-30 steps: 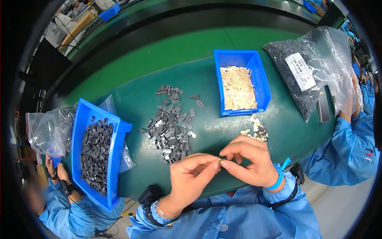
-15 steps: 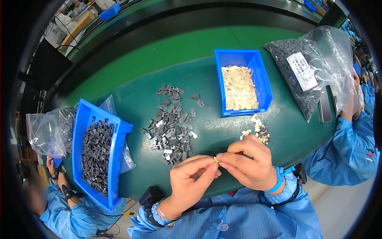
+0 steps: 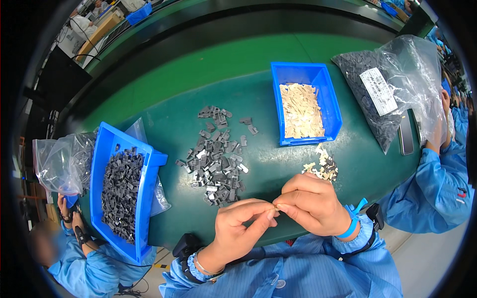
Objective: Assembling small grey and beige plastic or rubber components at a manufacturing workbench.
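Just above the table's near edge, my left hand and my right hand meet fingertip to fingertip. Both pinch a tiny cream-coloured piece, mostly hidden by the fingers, so its exact shape cannot be made out. Beyond my right hand lies a small scatter of cream pieces. Farther back stands a blue bin holding many thin cream strips. A loose heap of small dark grey plastic parts spreads over the table beyond my left hand.
At the left a tilted blue bin holds many grey parts, beside clear plastic bags. A bag of grey parts and a phone lie at the right. Co-workers in blue sleeves sit on both sides.
My joined fingertips have shifted slightly down and right, closing further over the cream piece, which shows less now. My right hand has turned a little.
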Motion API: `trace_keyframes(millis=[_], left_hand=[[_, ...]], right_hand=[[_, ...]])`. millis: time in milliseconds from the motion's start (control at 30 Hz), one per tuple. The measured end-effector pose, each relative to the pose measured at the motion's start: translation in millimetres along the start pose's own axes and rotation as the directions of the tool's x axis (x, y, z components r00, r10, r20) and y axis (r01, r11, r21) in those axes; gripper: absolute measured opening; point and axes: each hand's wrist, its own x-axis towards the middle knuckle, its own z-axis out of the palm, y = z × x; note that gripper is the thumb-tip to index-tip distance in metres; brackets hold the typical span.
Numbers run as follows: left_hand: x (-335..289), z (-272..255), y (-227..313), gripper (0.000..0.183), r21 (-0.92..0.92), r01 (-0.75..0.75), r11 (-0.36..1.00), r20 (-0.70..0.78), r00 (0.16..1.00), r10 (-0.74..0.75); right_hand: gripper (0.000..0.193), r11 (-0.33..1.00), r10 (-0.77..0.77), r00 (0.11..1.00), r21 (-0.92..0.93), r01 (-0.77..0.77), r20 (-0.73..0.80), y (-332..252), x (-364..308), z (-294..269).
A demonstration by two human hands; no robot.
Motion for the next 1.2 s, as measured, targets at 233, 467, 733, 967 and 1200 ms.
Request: trace_keyframes(millis=[233, 467, 733, 967, 1200], left_hand=[[-3, -5, -2, 0.01, -0.344, 0.187, 0.92, 0.09, 0.982, -0.166], [-1, -8, -2, 0.009, -0.492, 0.251, 0.834, 0.16, 0.967, -0.198], [0, -2, -1, 0.01, -0.423, 0.171, 0.89, 0.004, 0.983, -0.186], [0, -1, 1, 0.014, -0.476, 0.176, 0.861, 0.021, 0.982, -0.188], [0, 5, 6, 0.017, -0.575, 0.182, 0.798, -0.055, 0.964, -0.26]], right_hand=[[0.006, 0.996, 0.042, 0.996, 0.075, -0.049, 0.082, -1, 1, -3], [0.004, 0.965, 0.13, 0.988, 0.22, -0.144, 0.079, -3, 1, -2], [0.008, 0.9, 0.144, 0.938, -0.352, -0.256, -0.316, 19, 19, -33], [0.017, 0.682, -0.151, 0.92, -0.712, -0.166, -0.361, 37, 33, -42], [0.012, 0.982, 0.181, 0.95, -0.012, -0.19, -0.255, 6, 13, -15]])
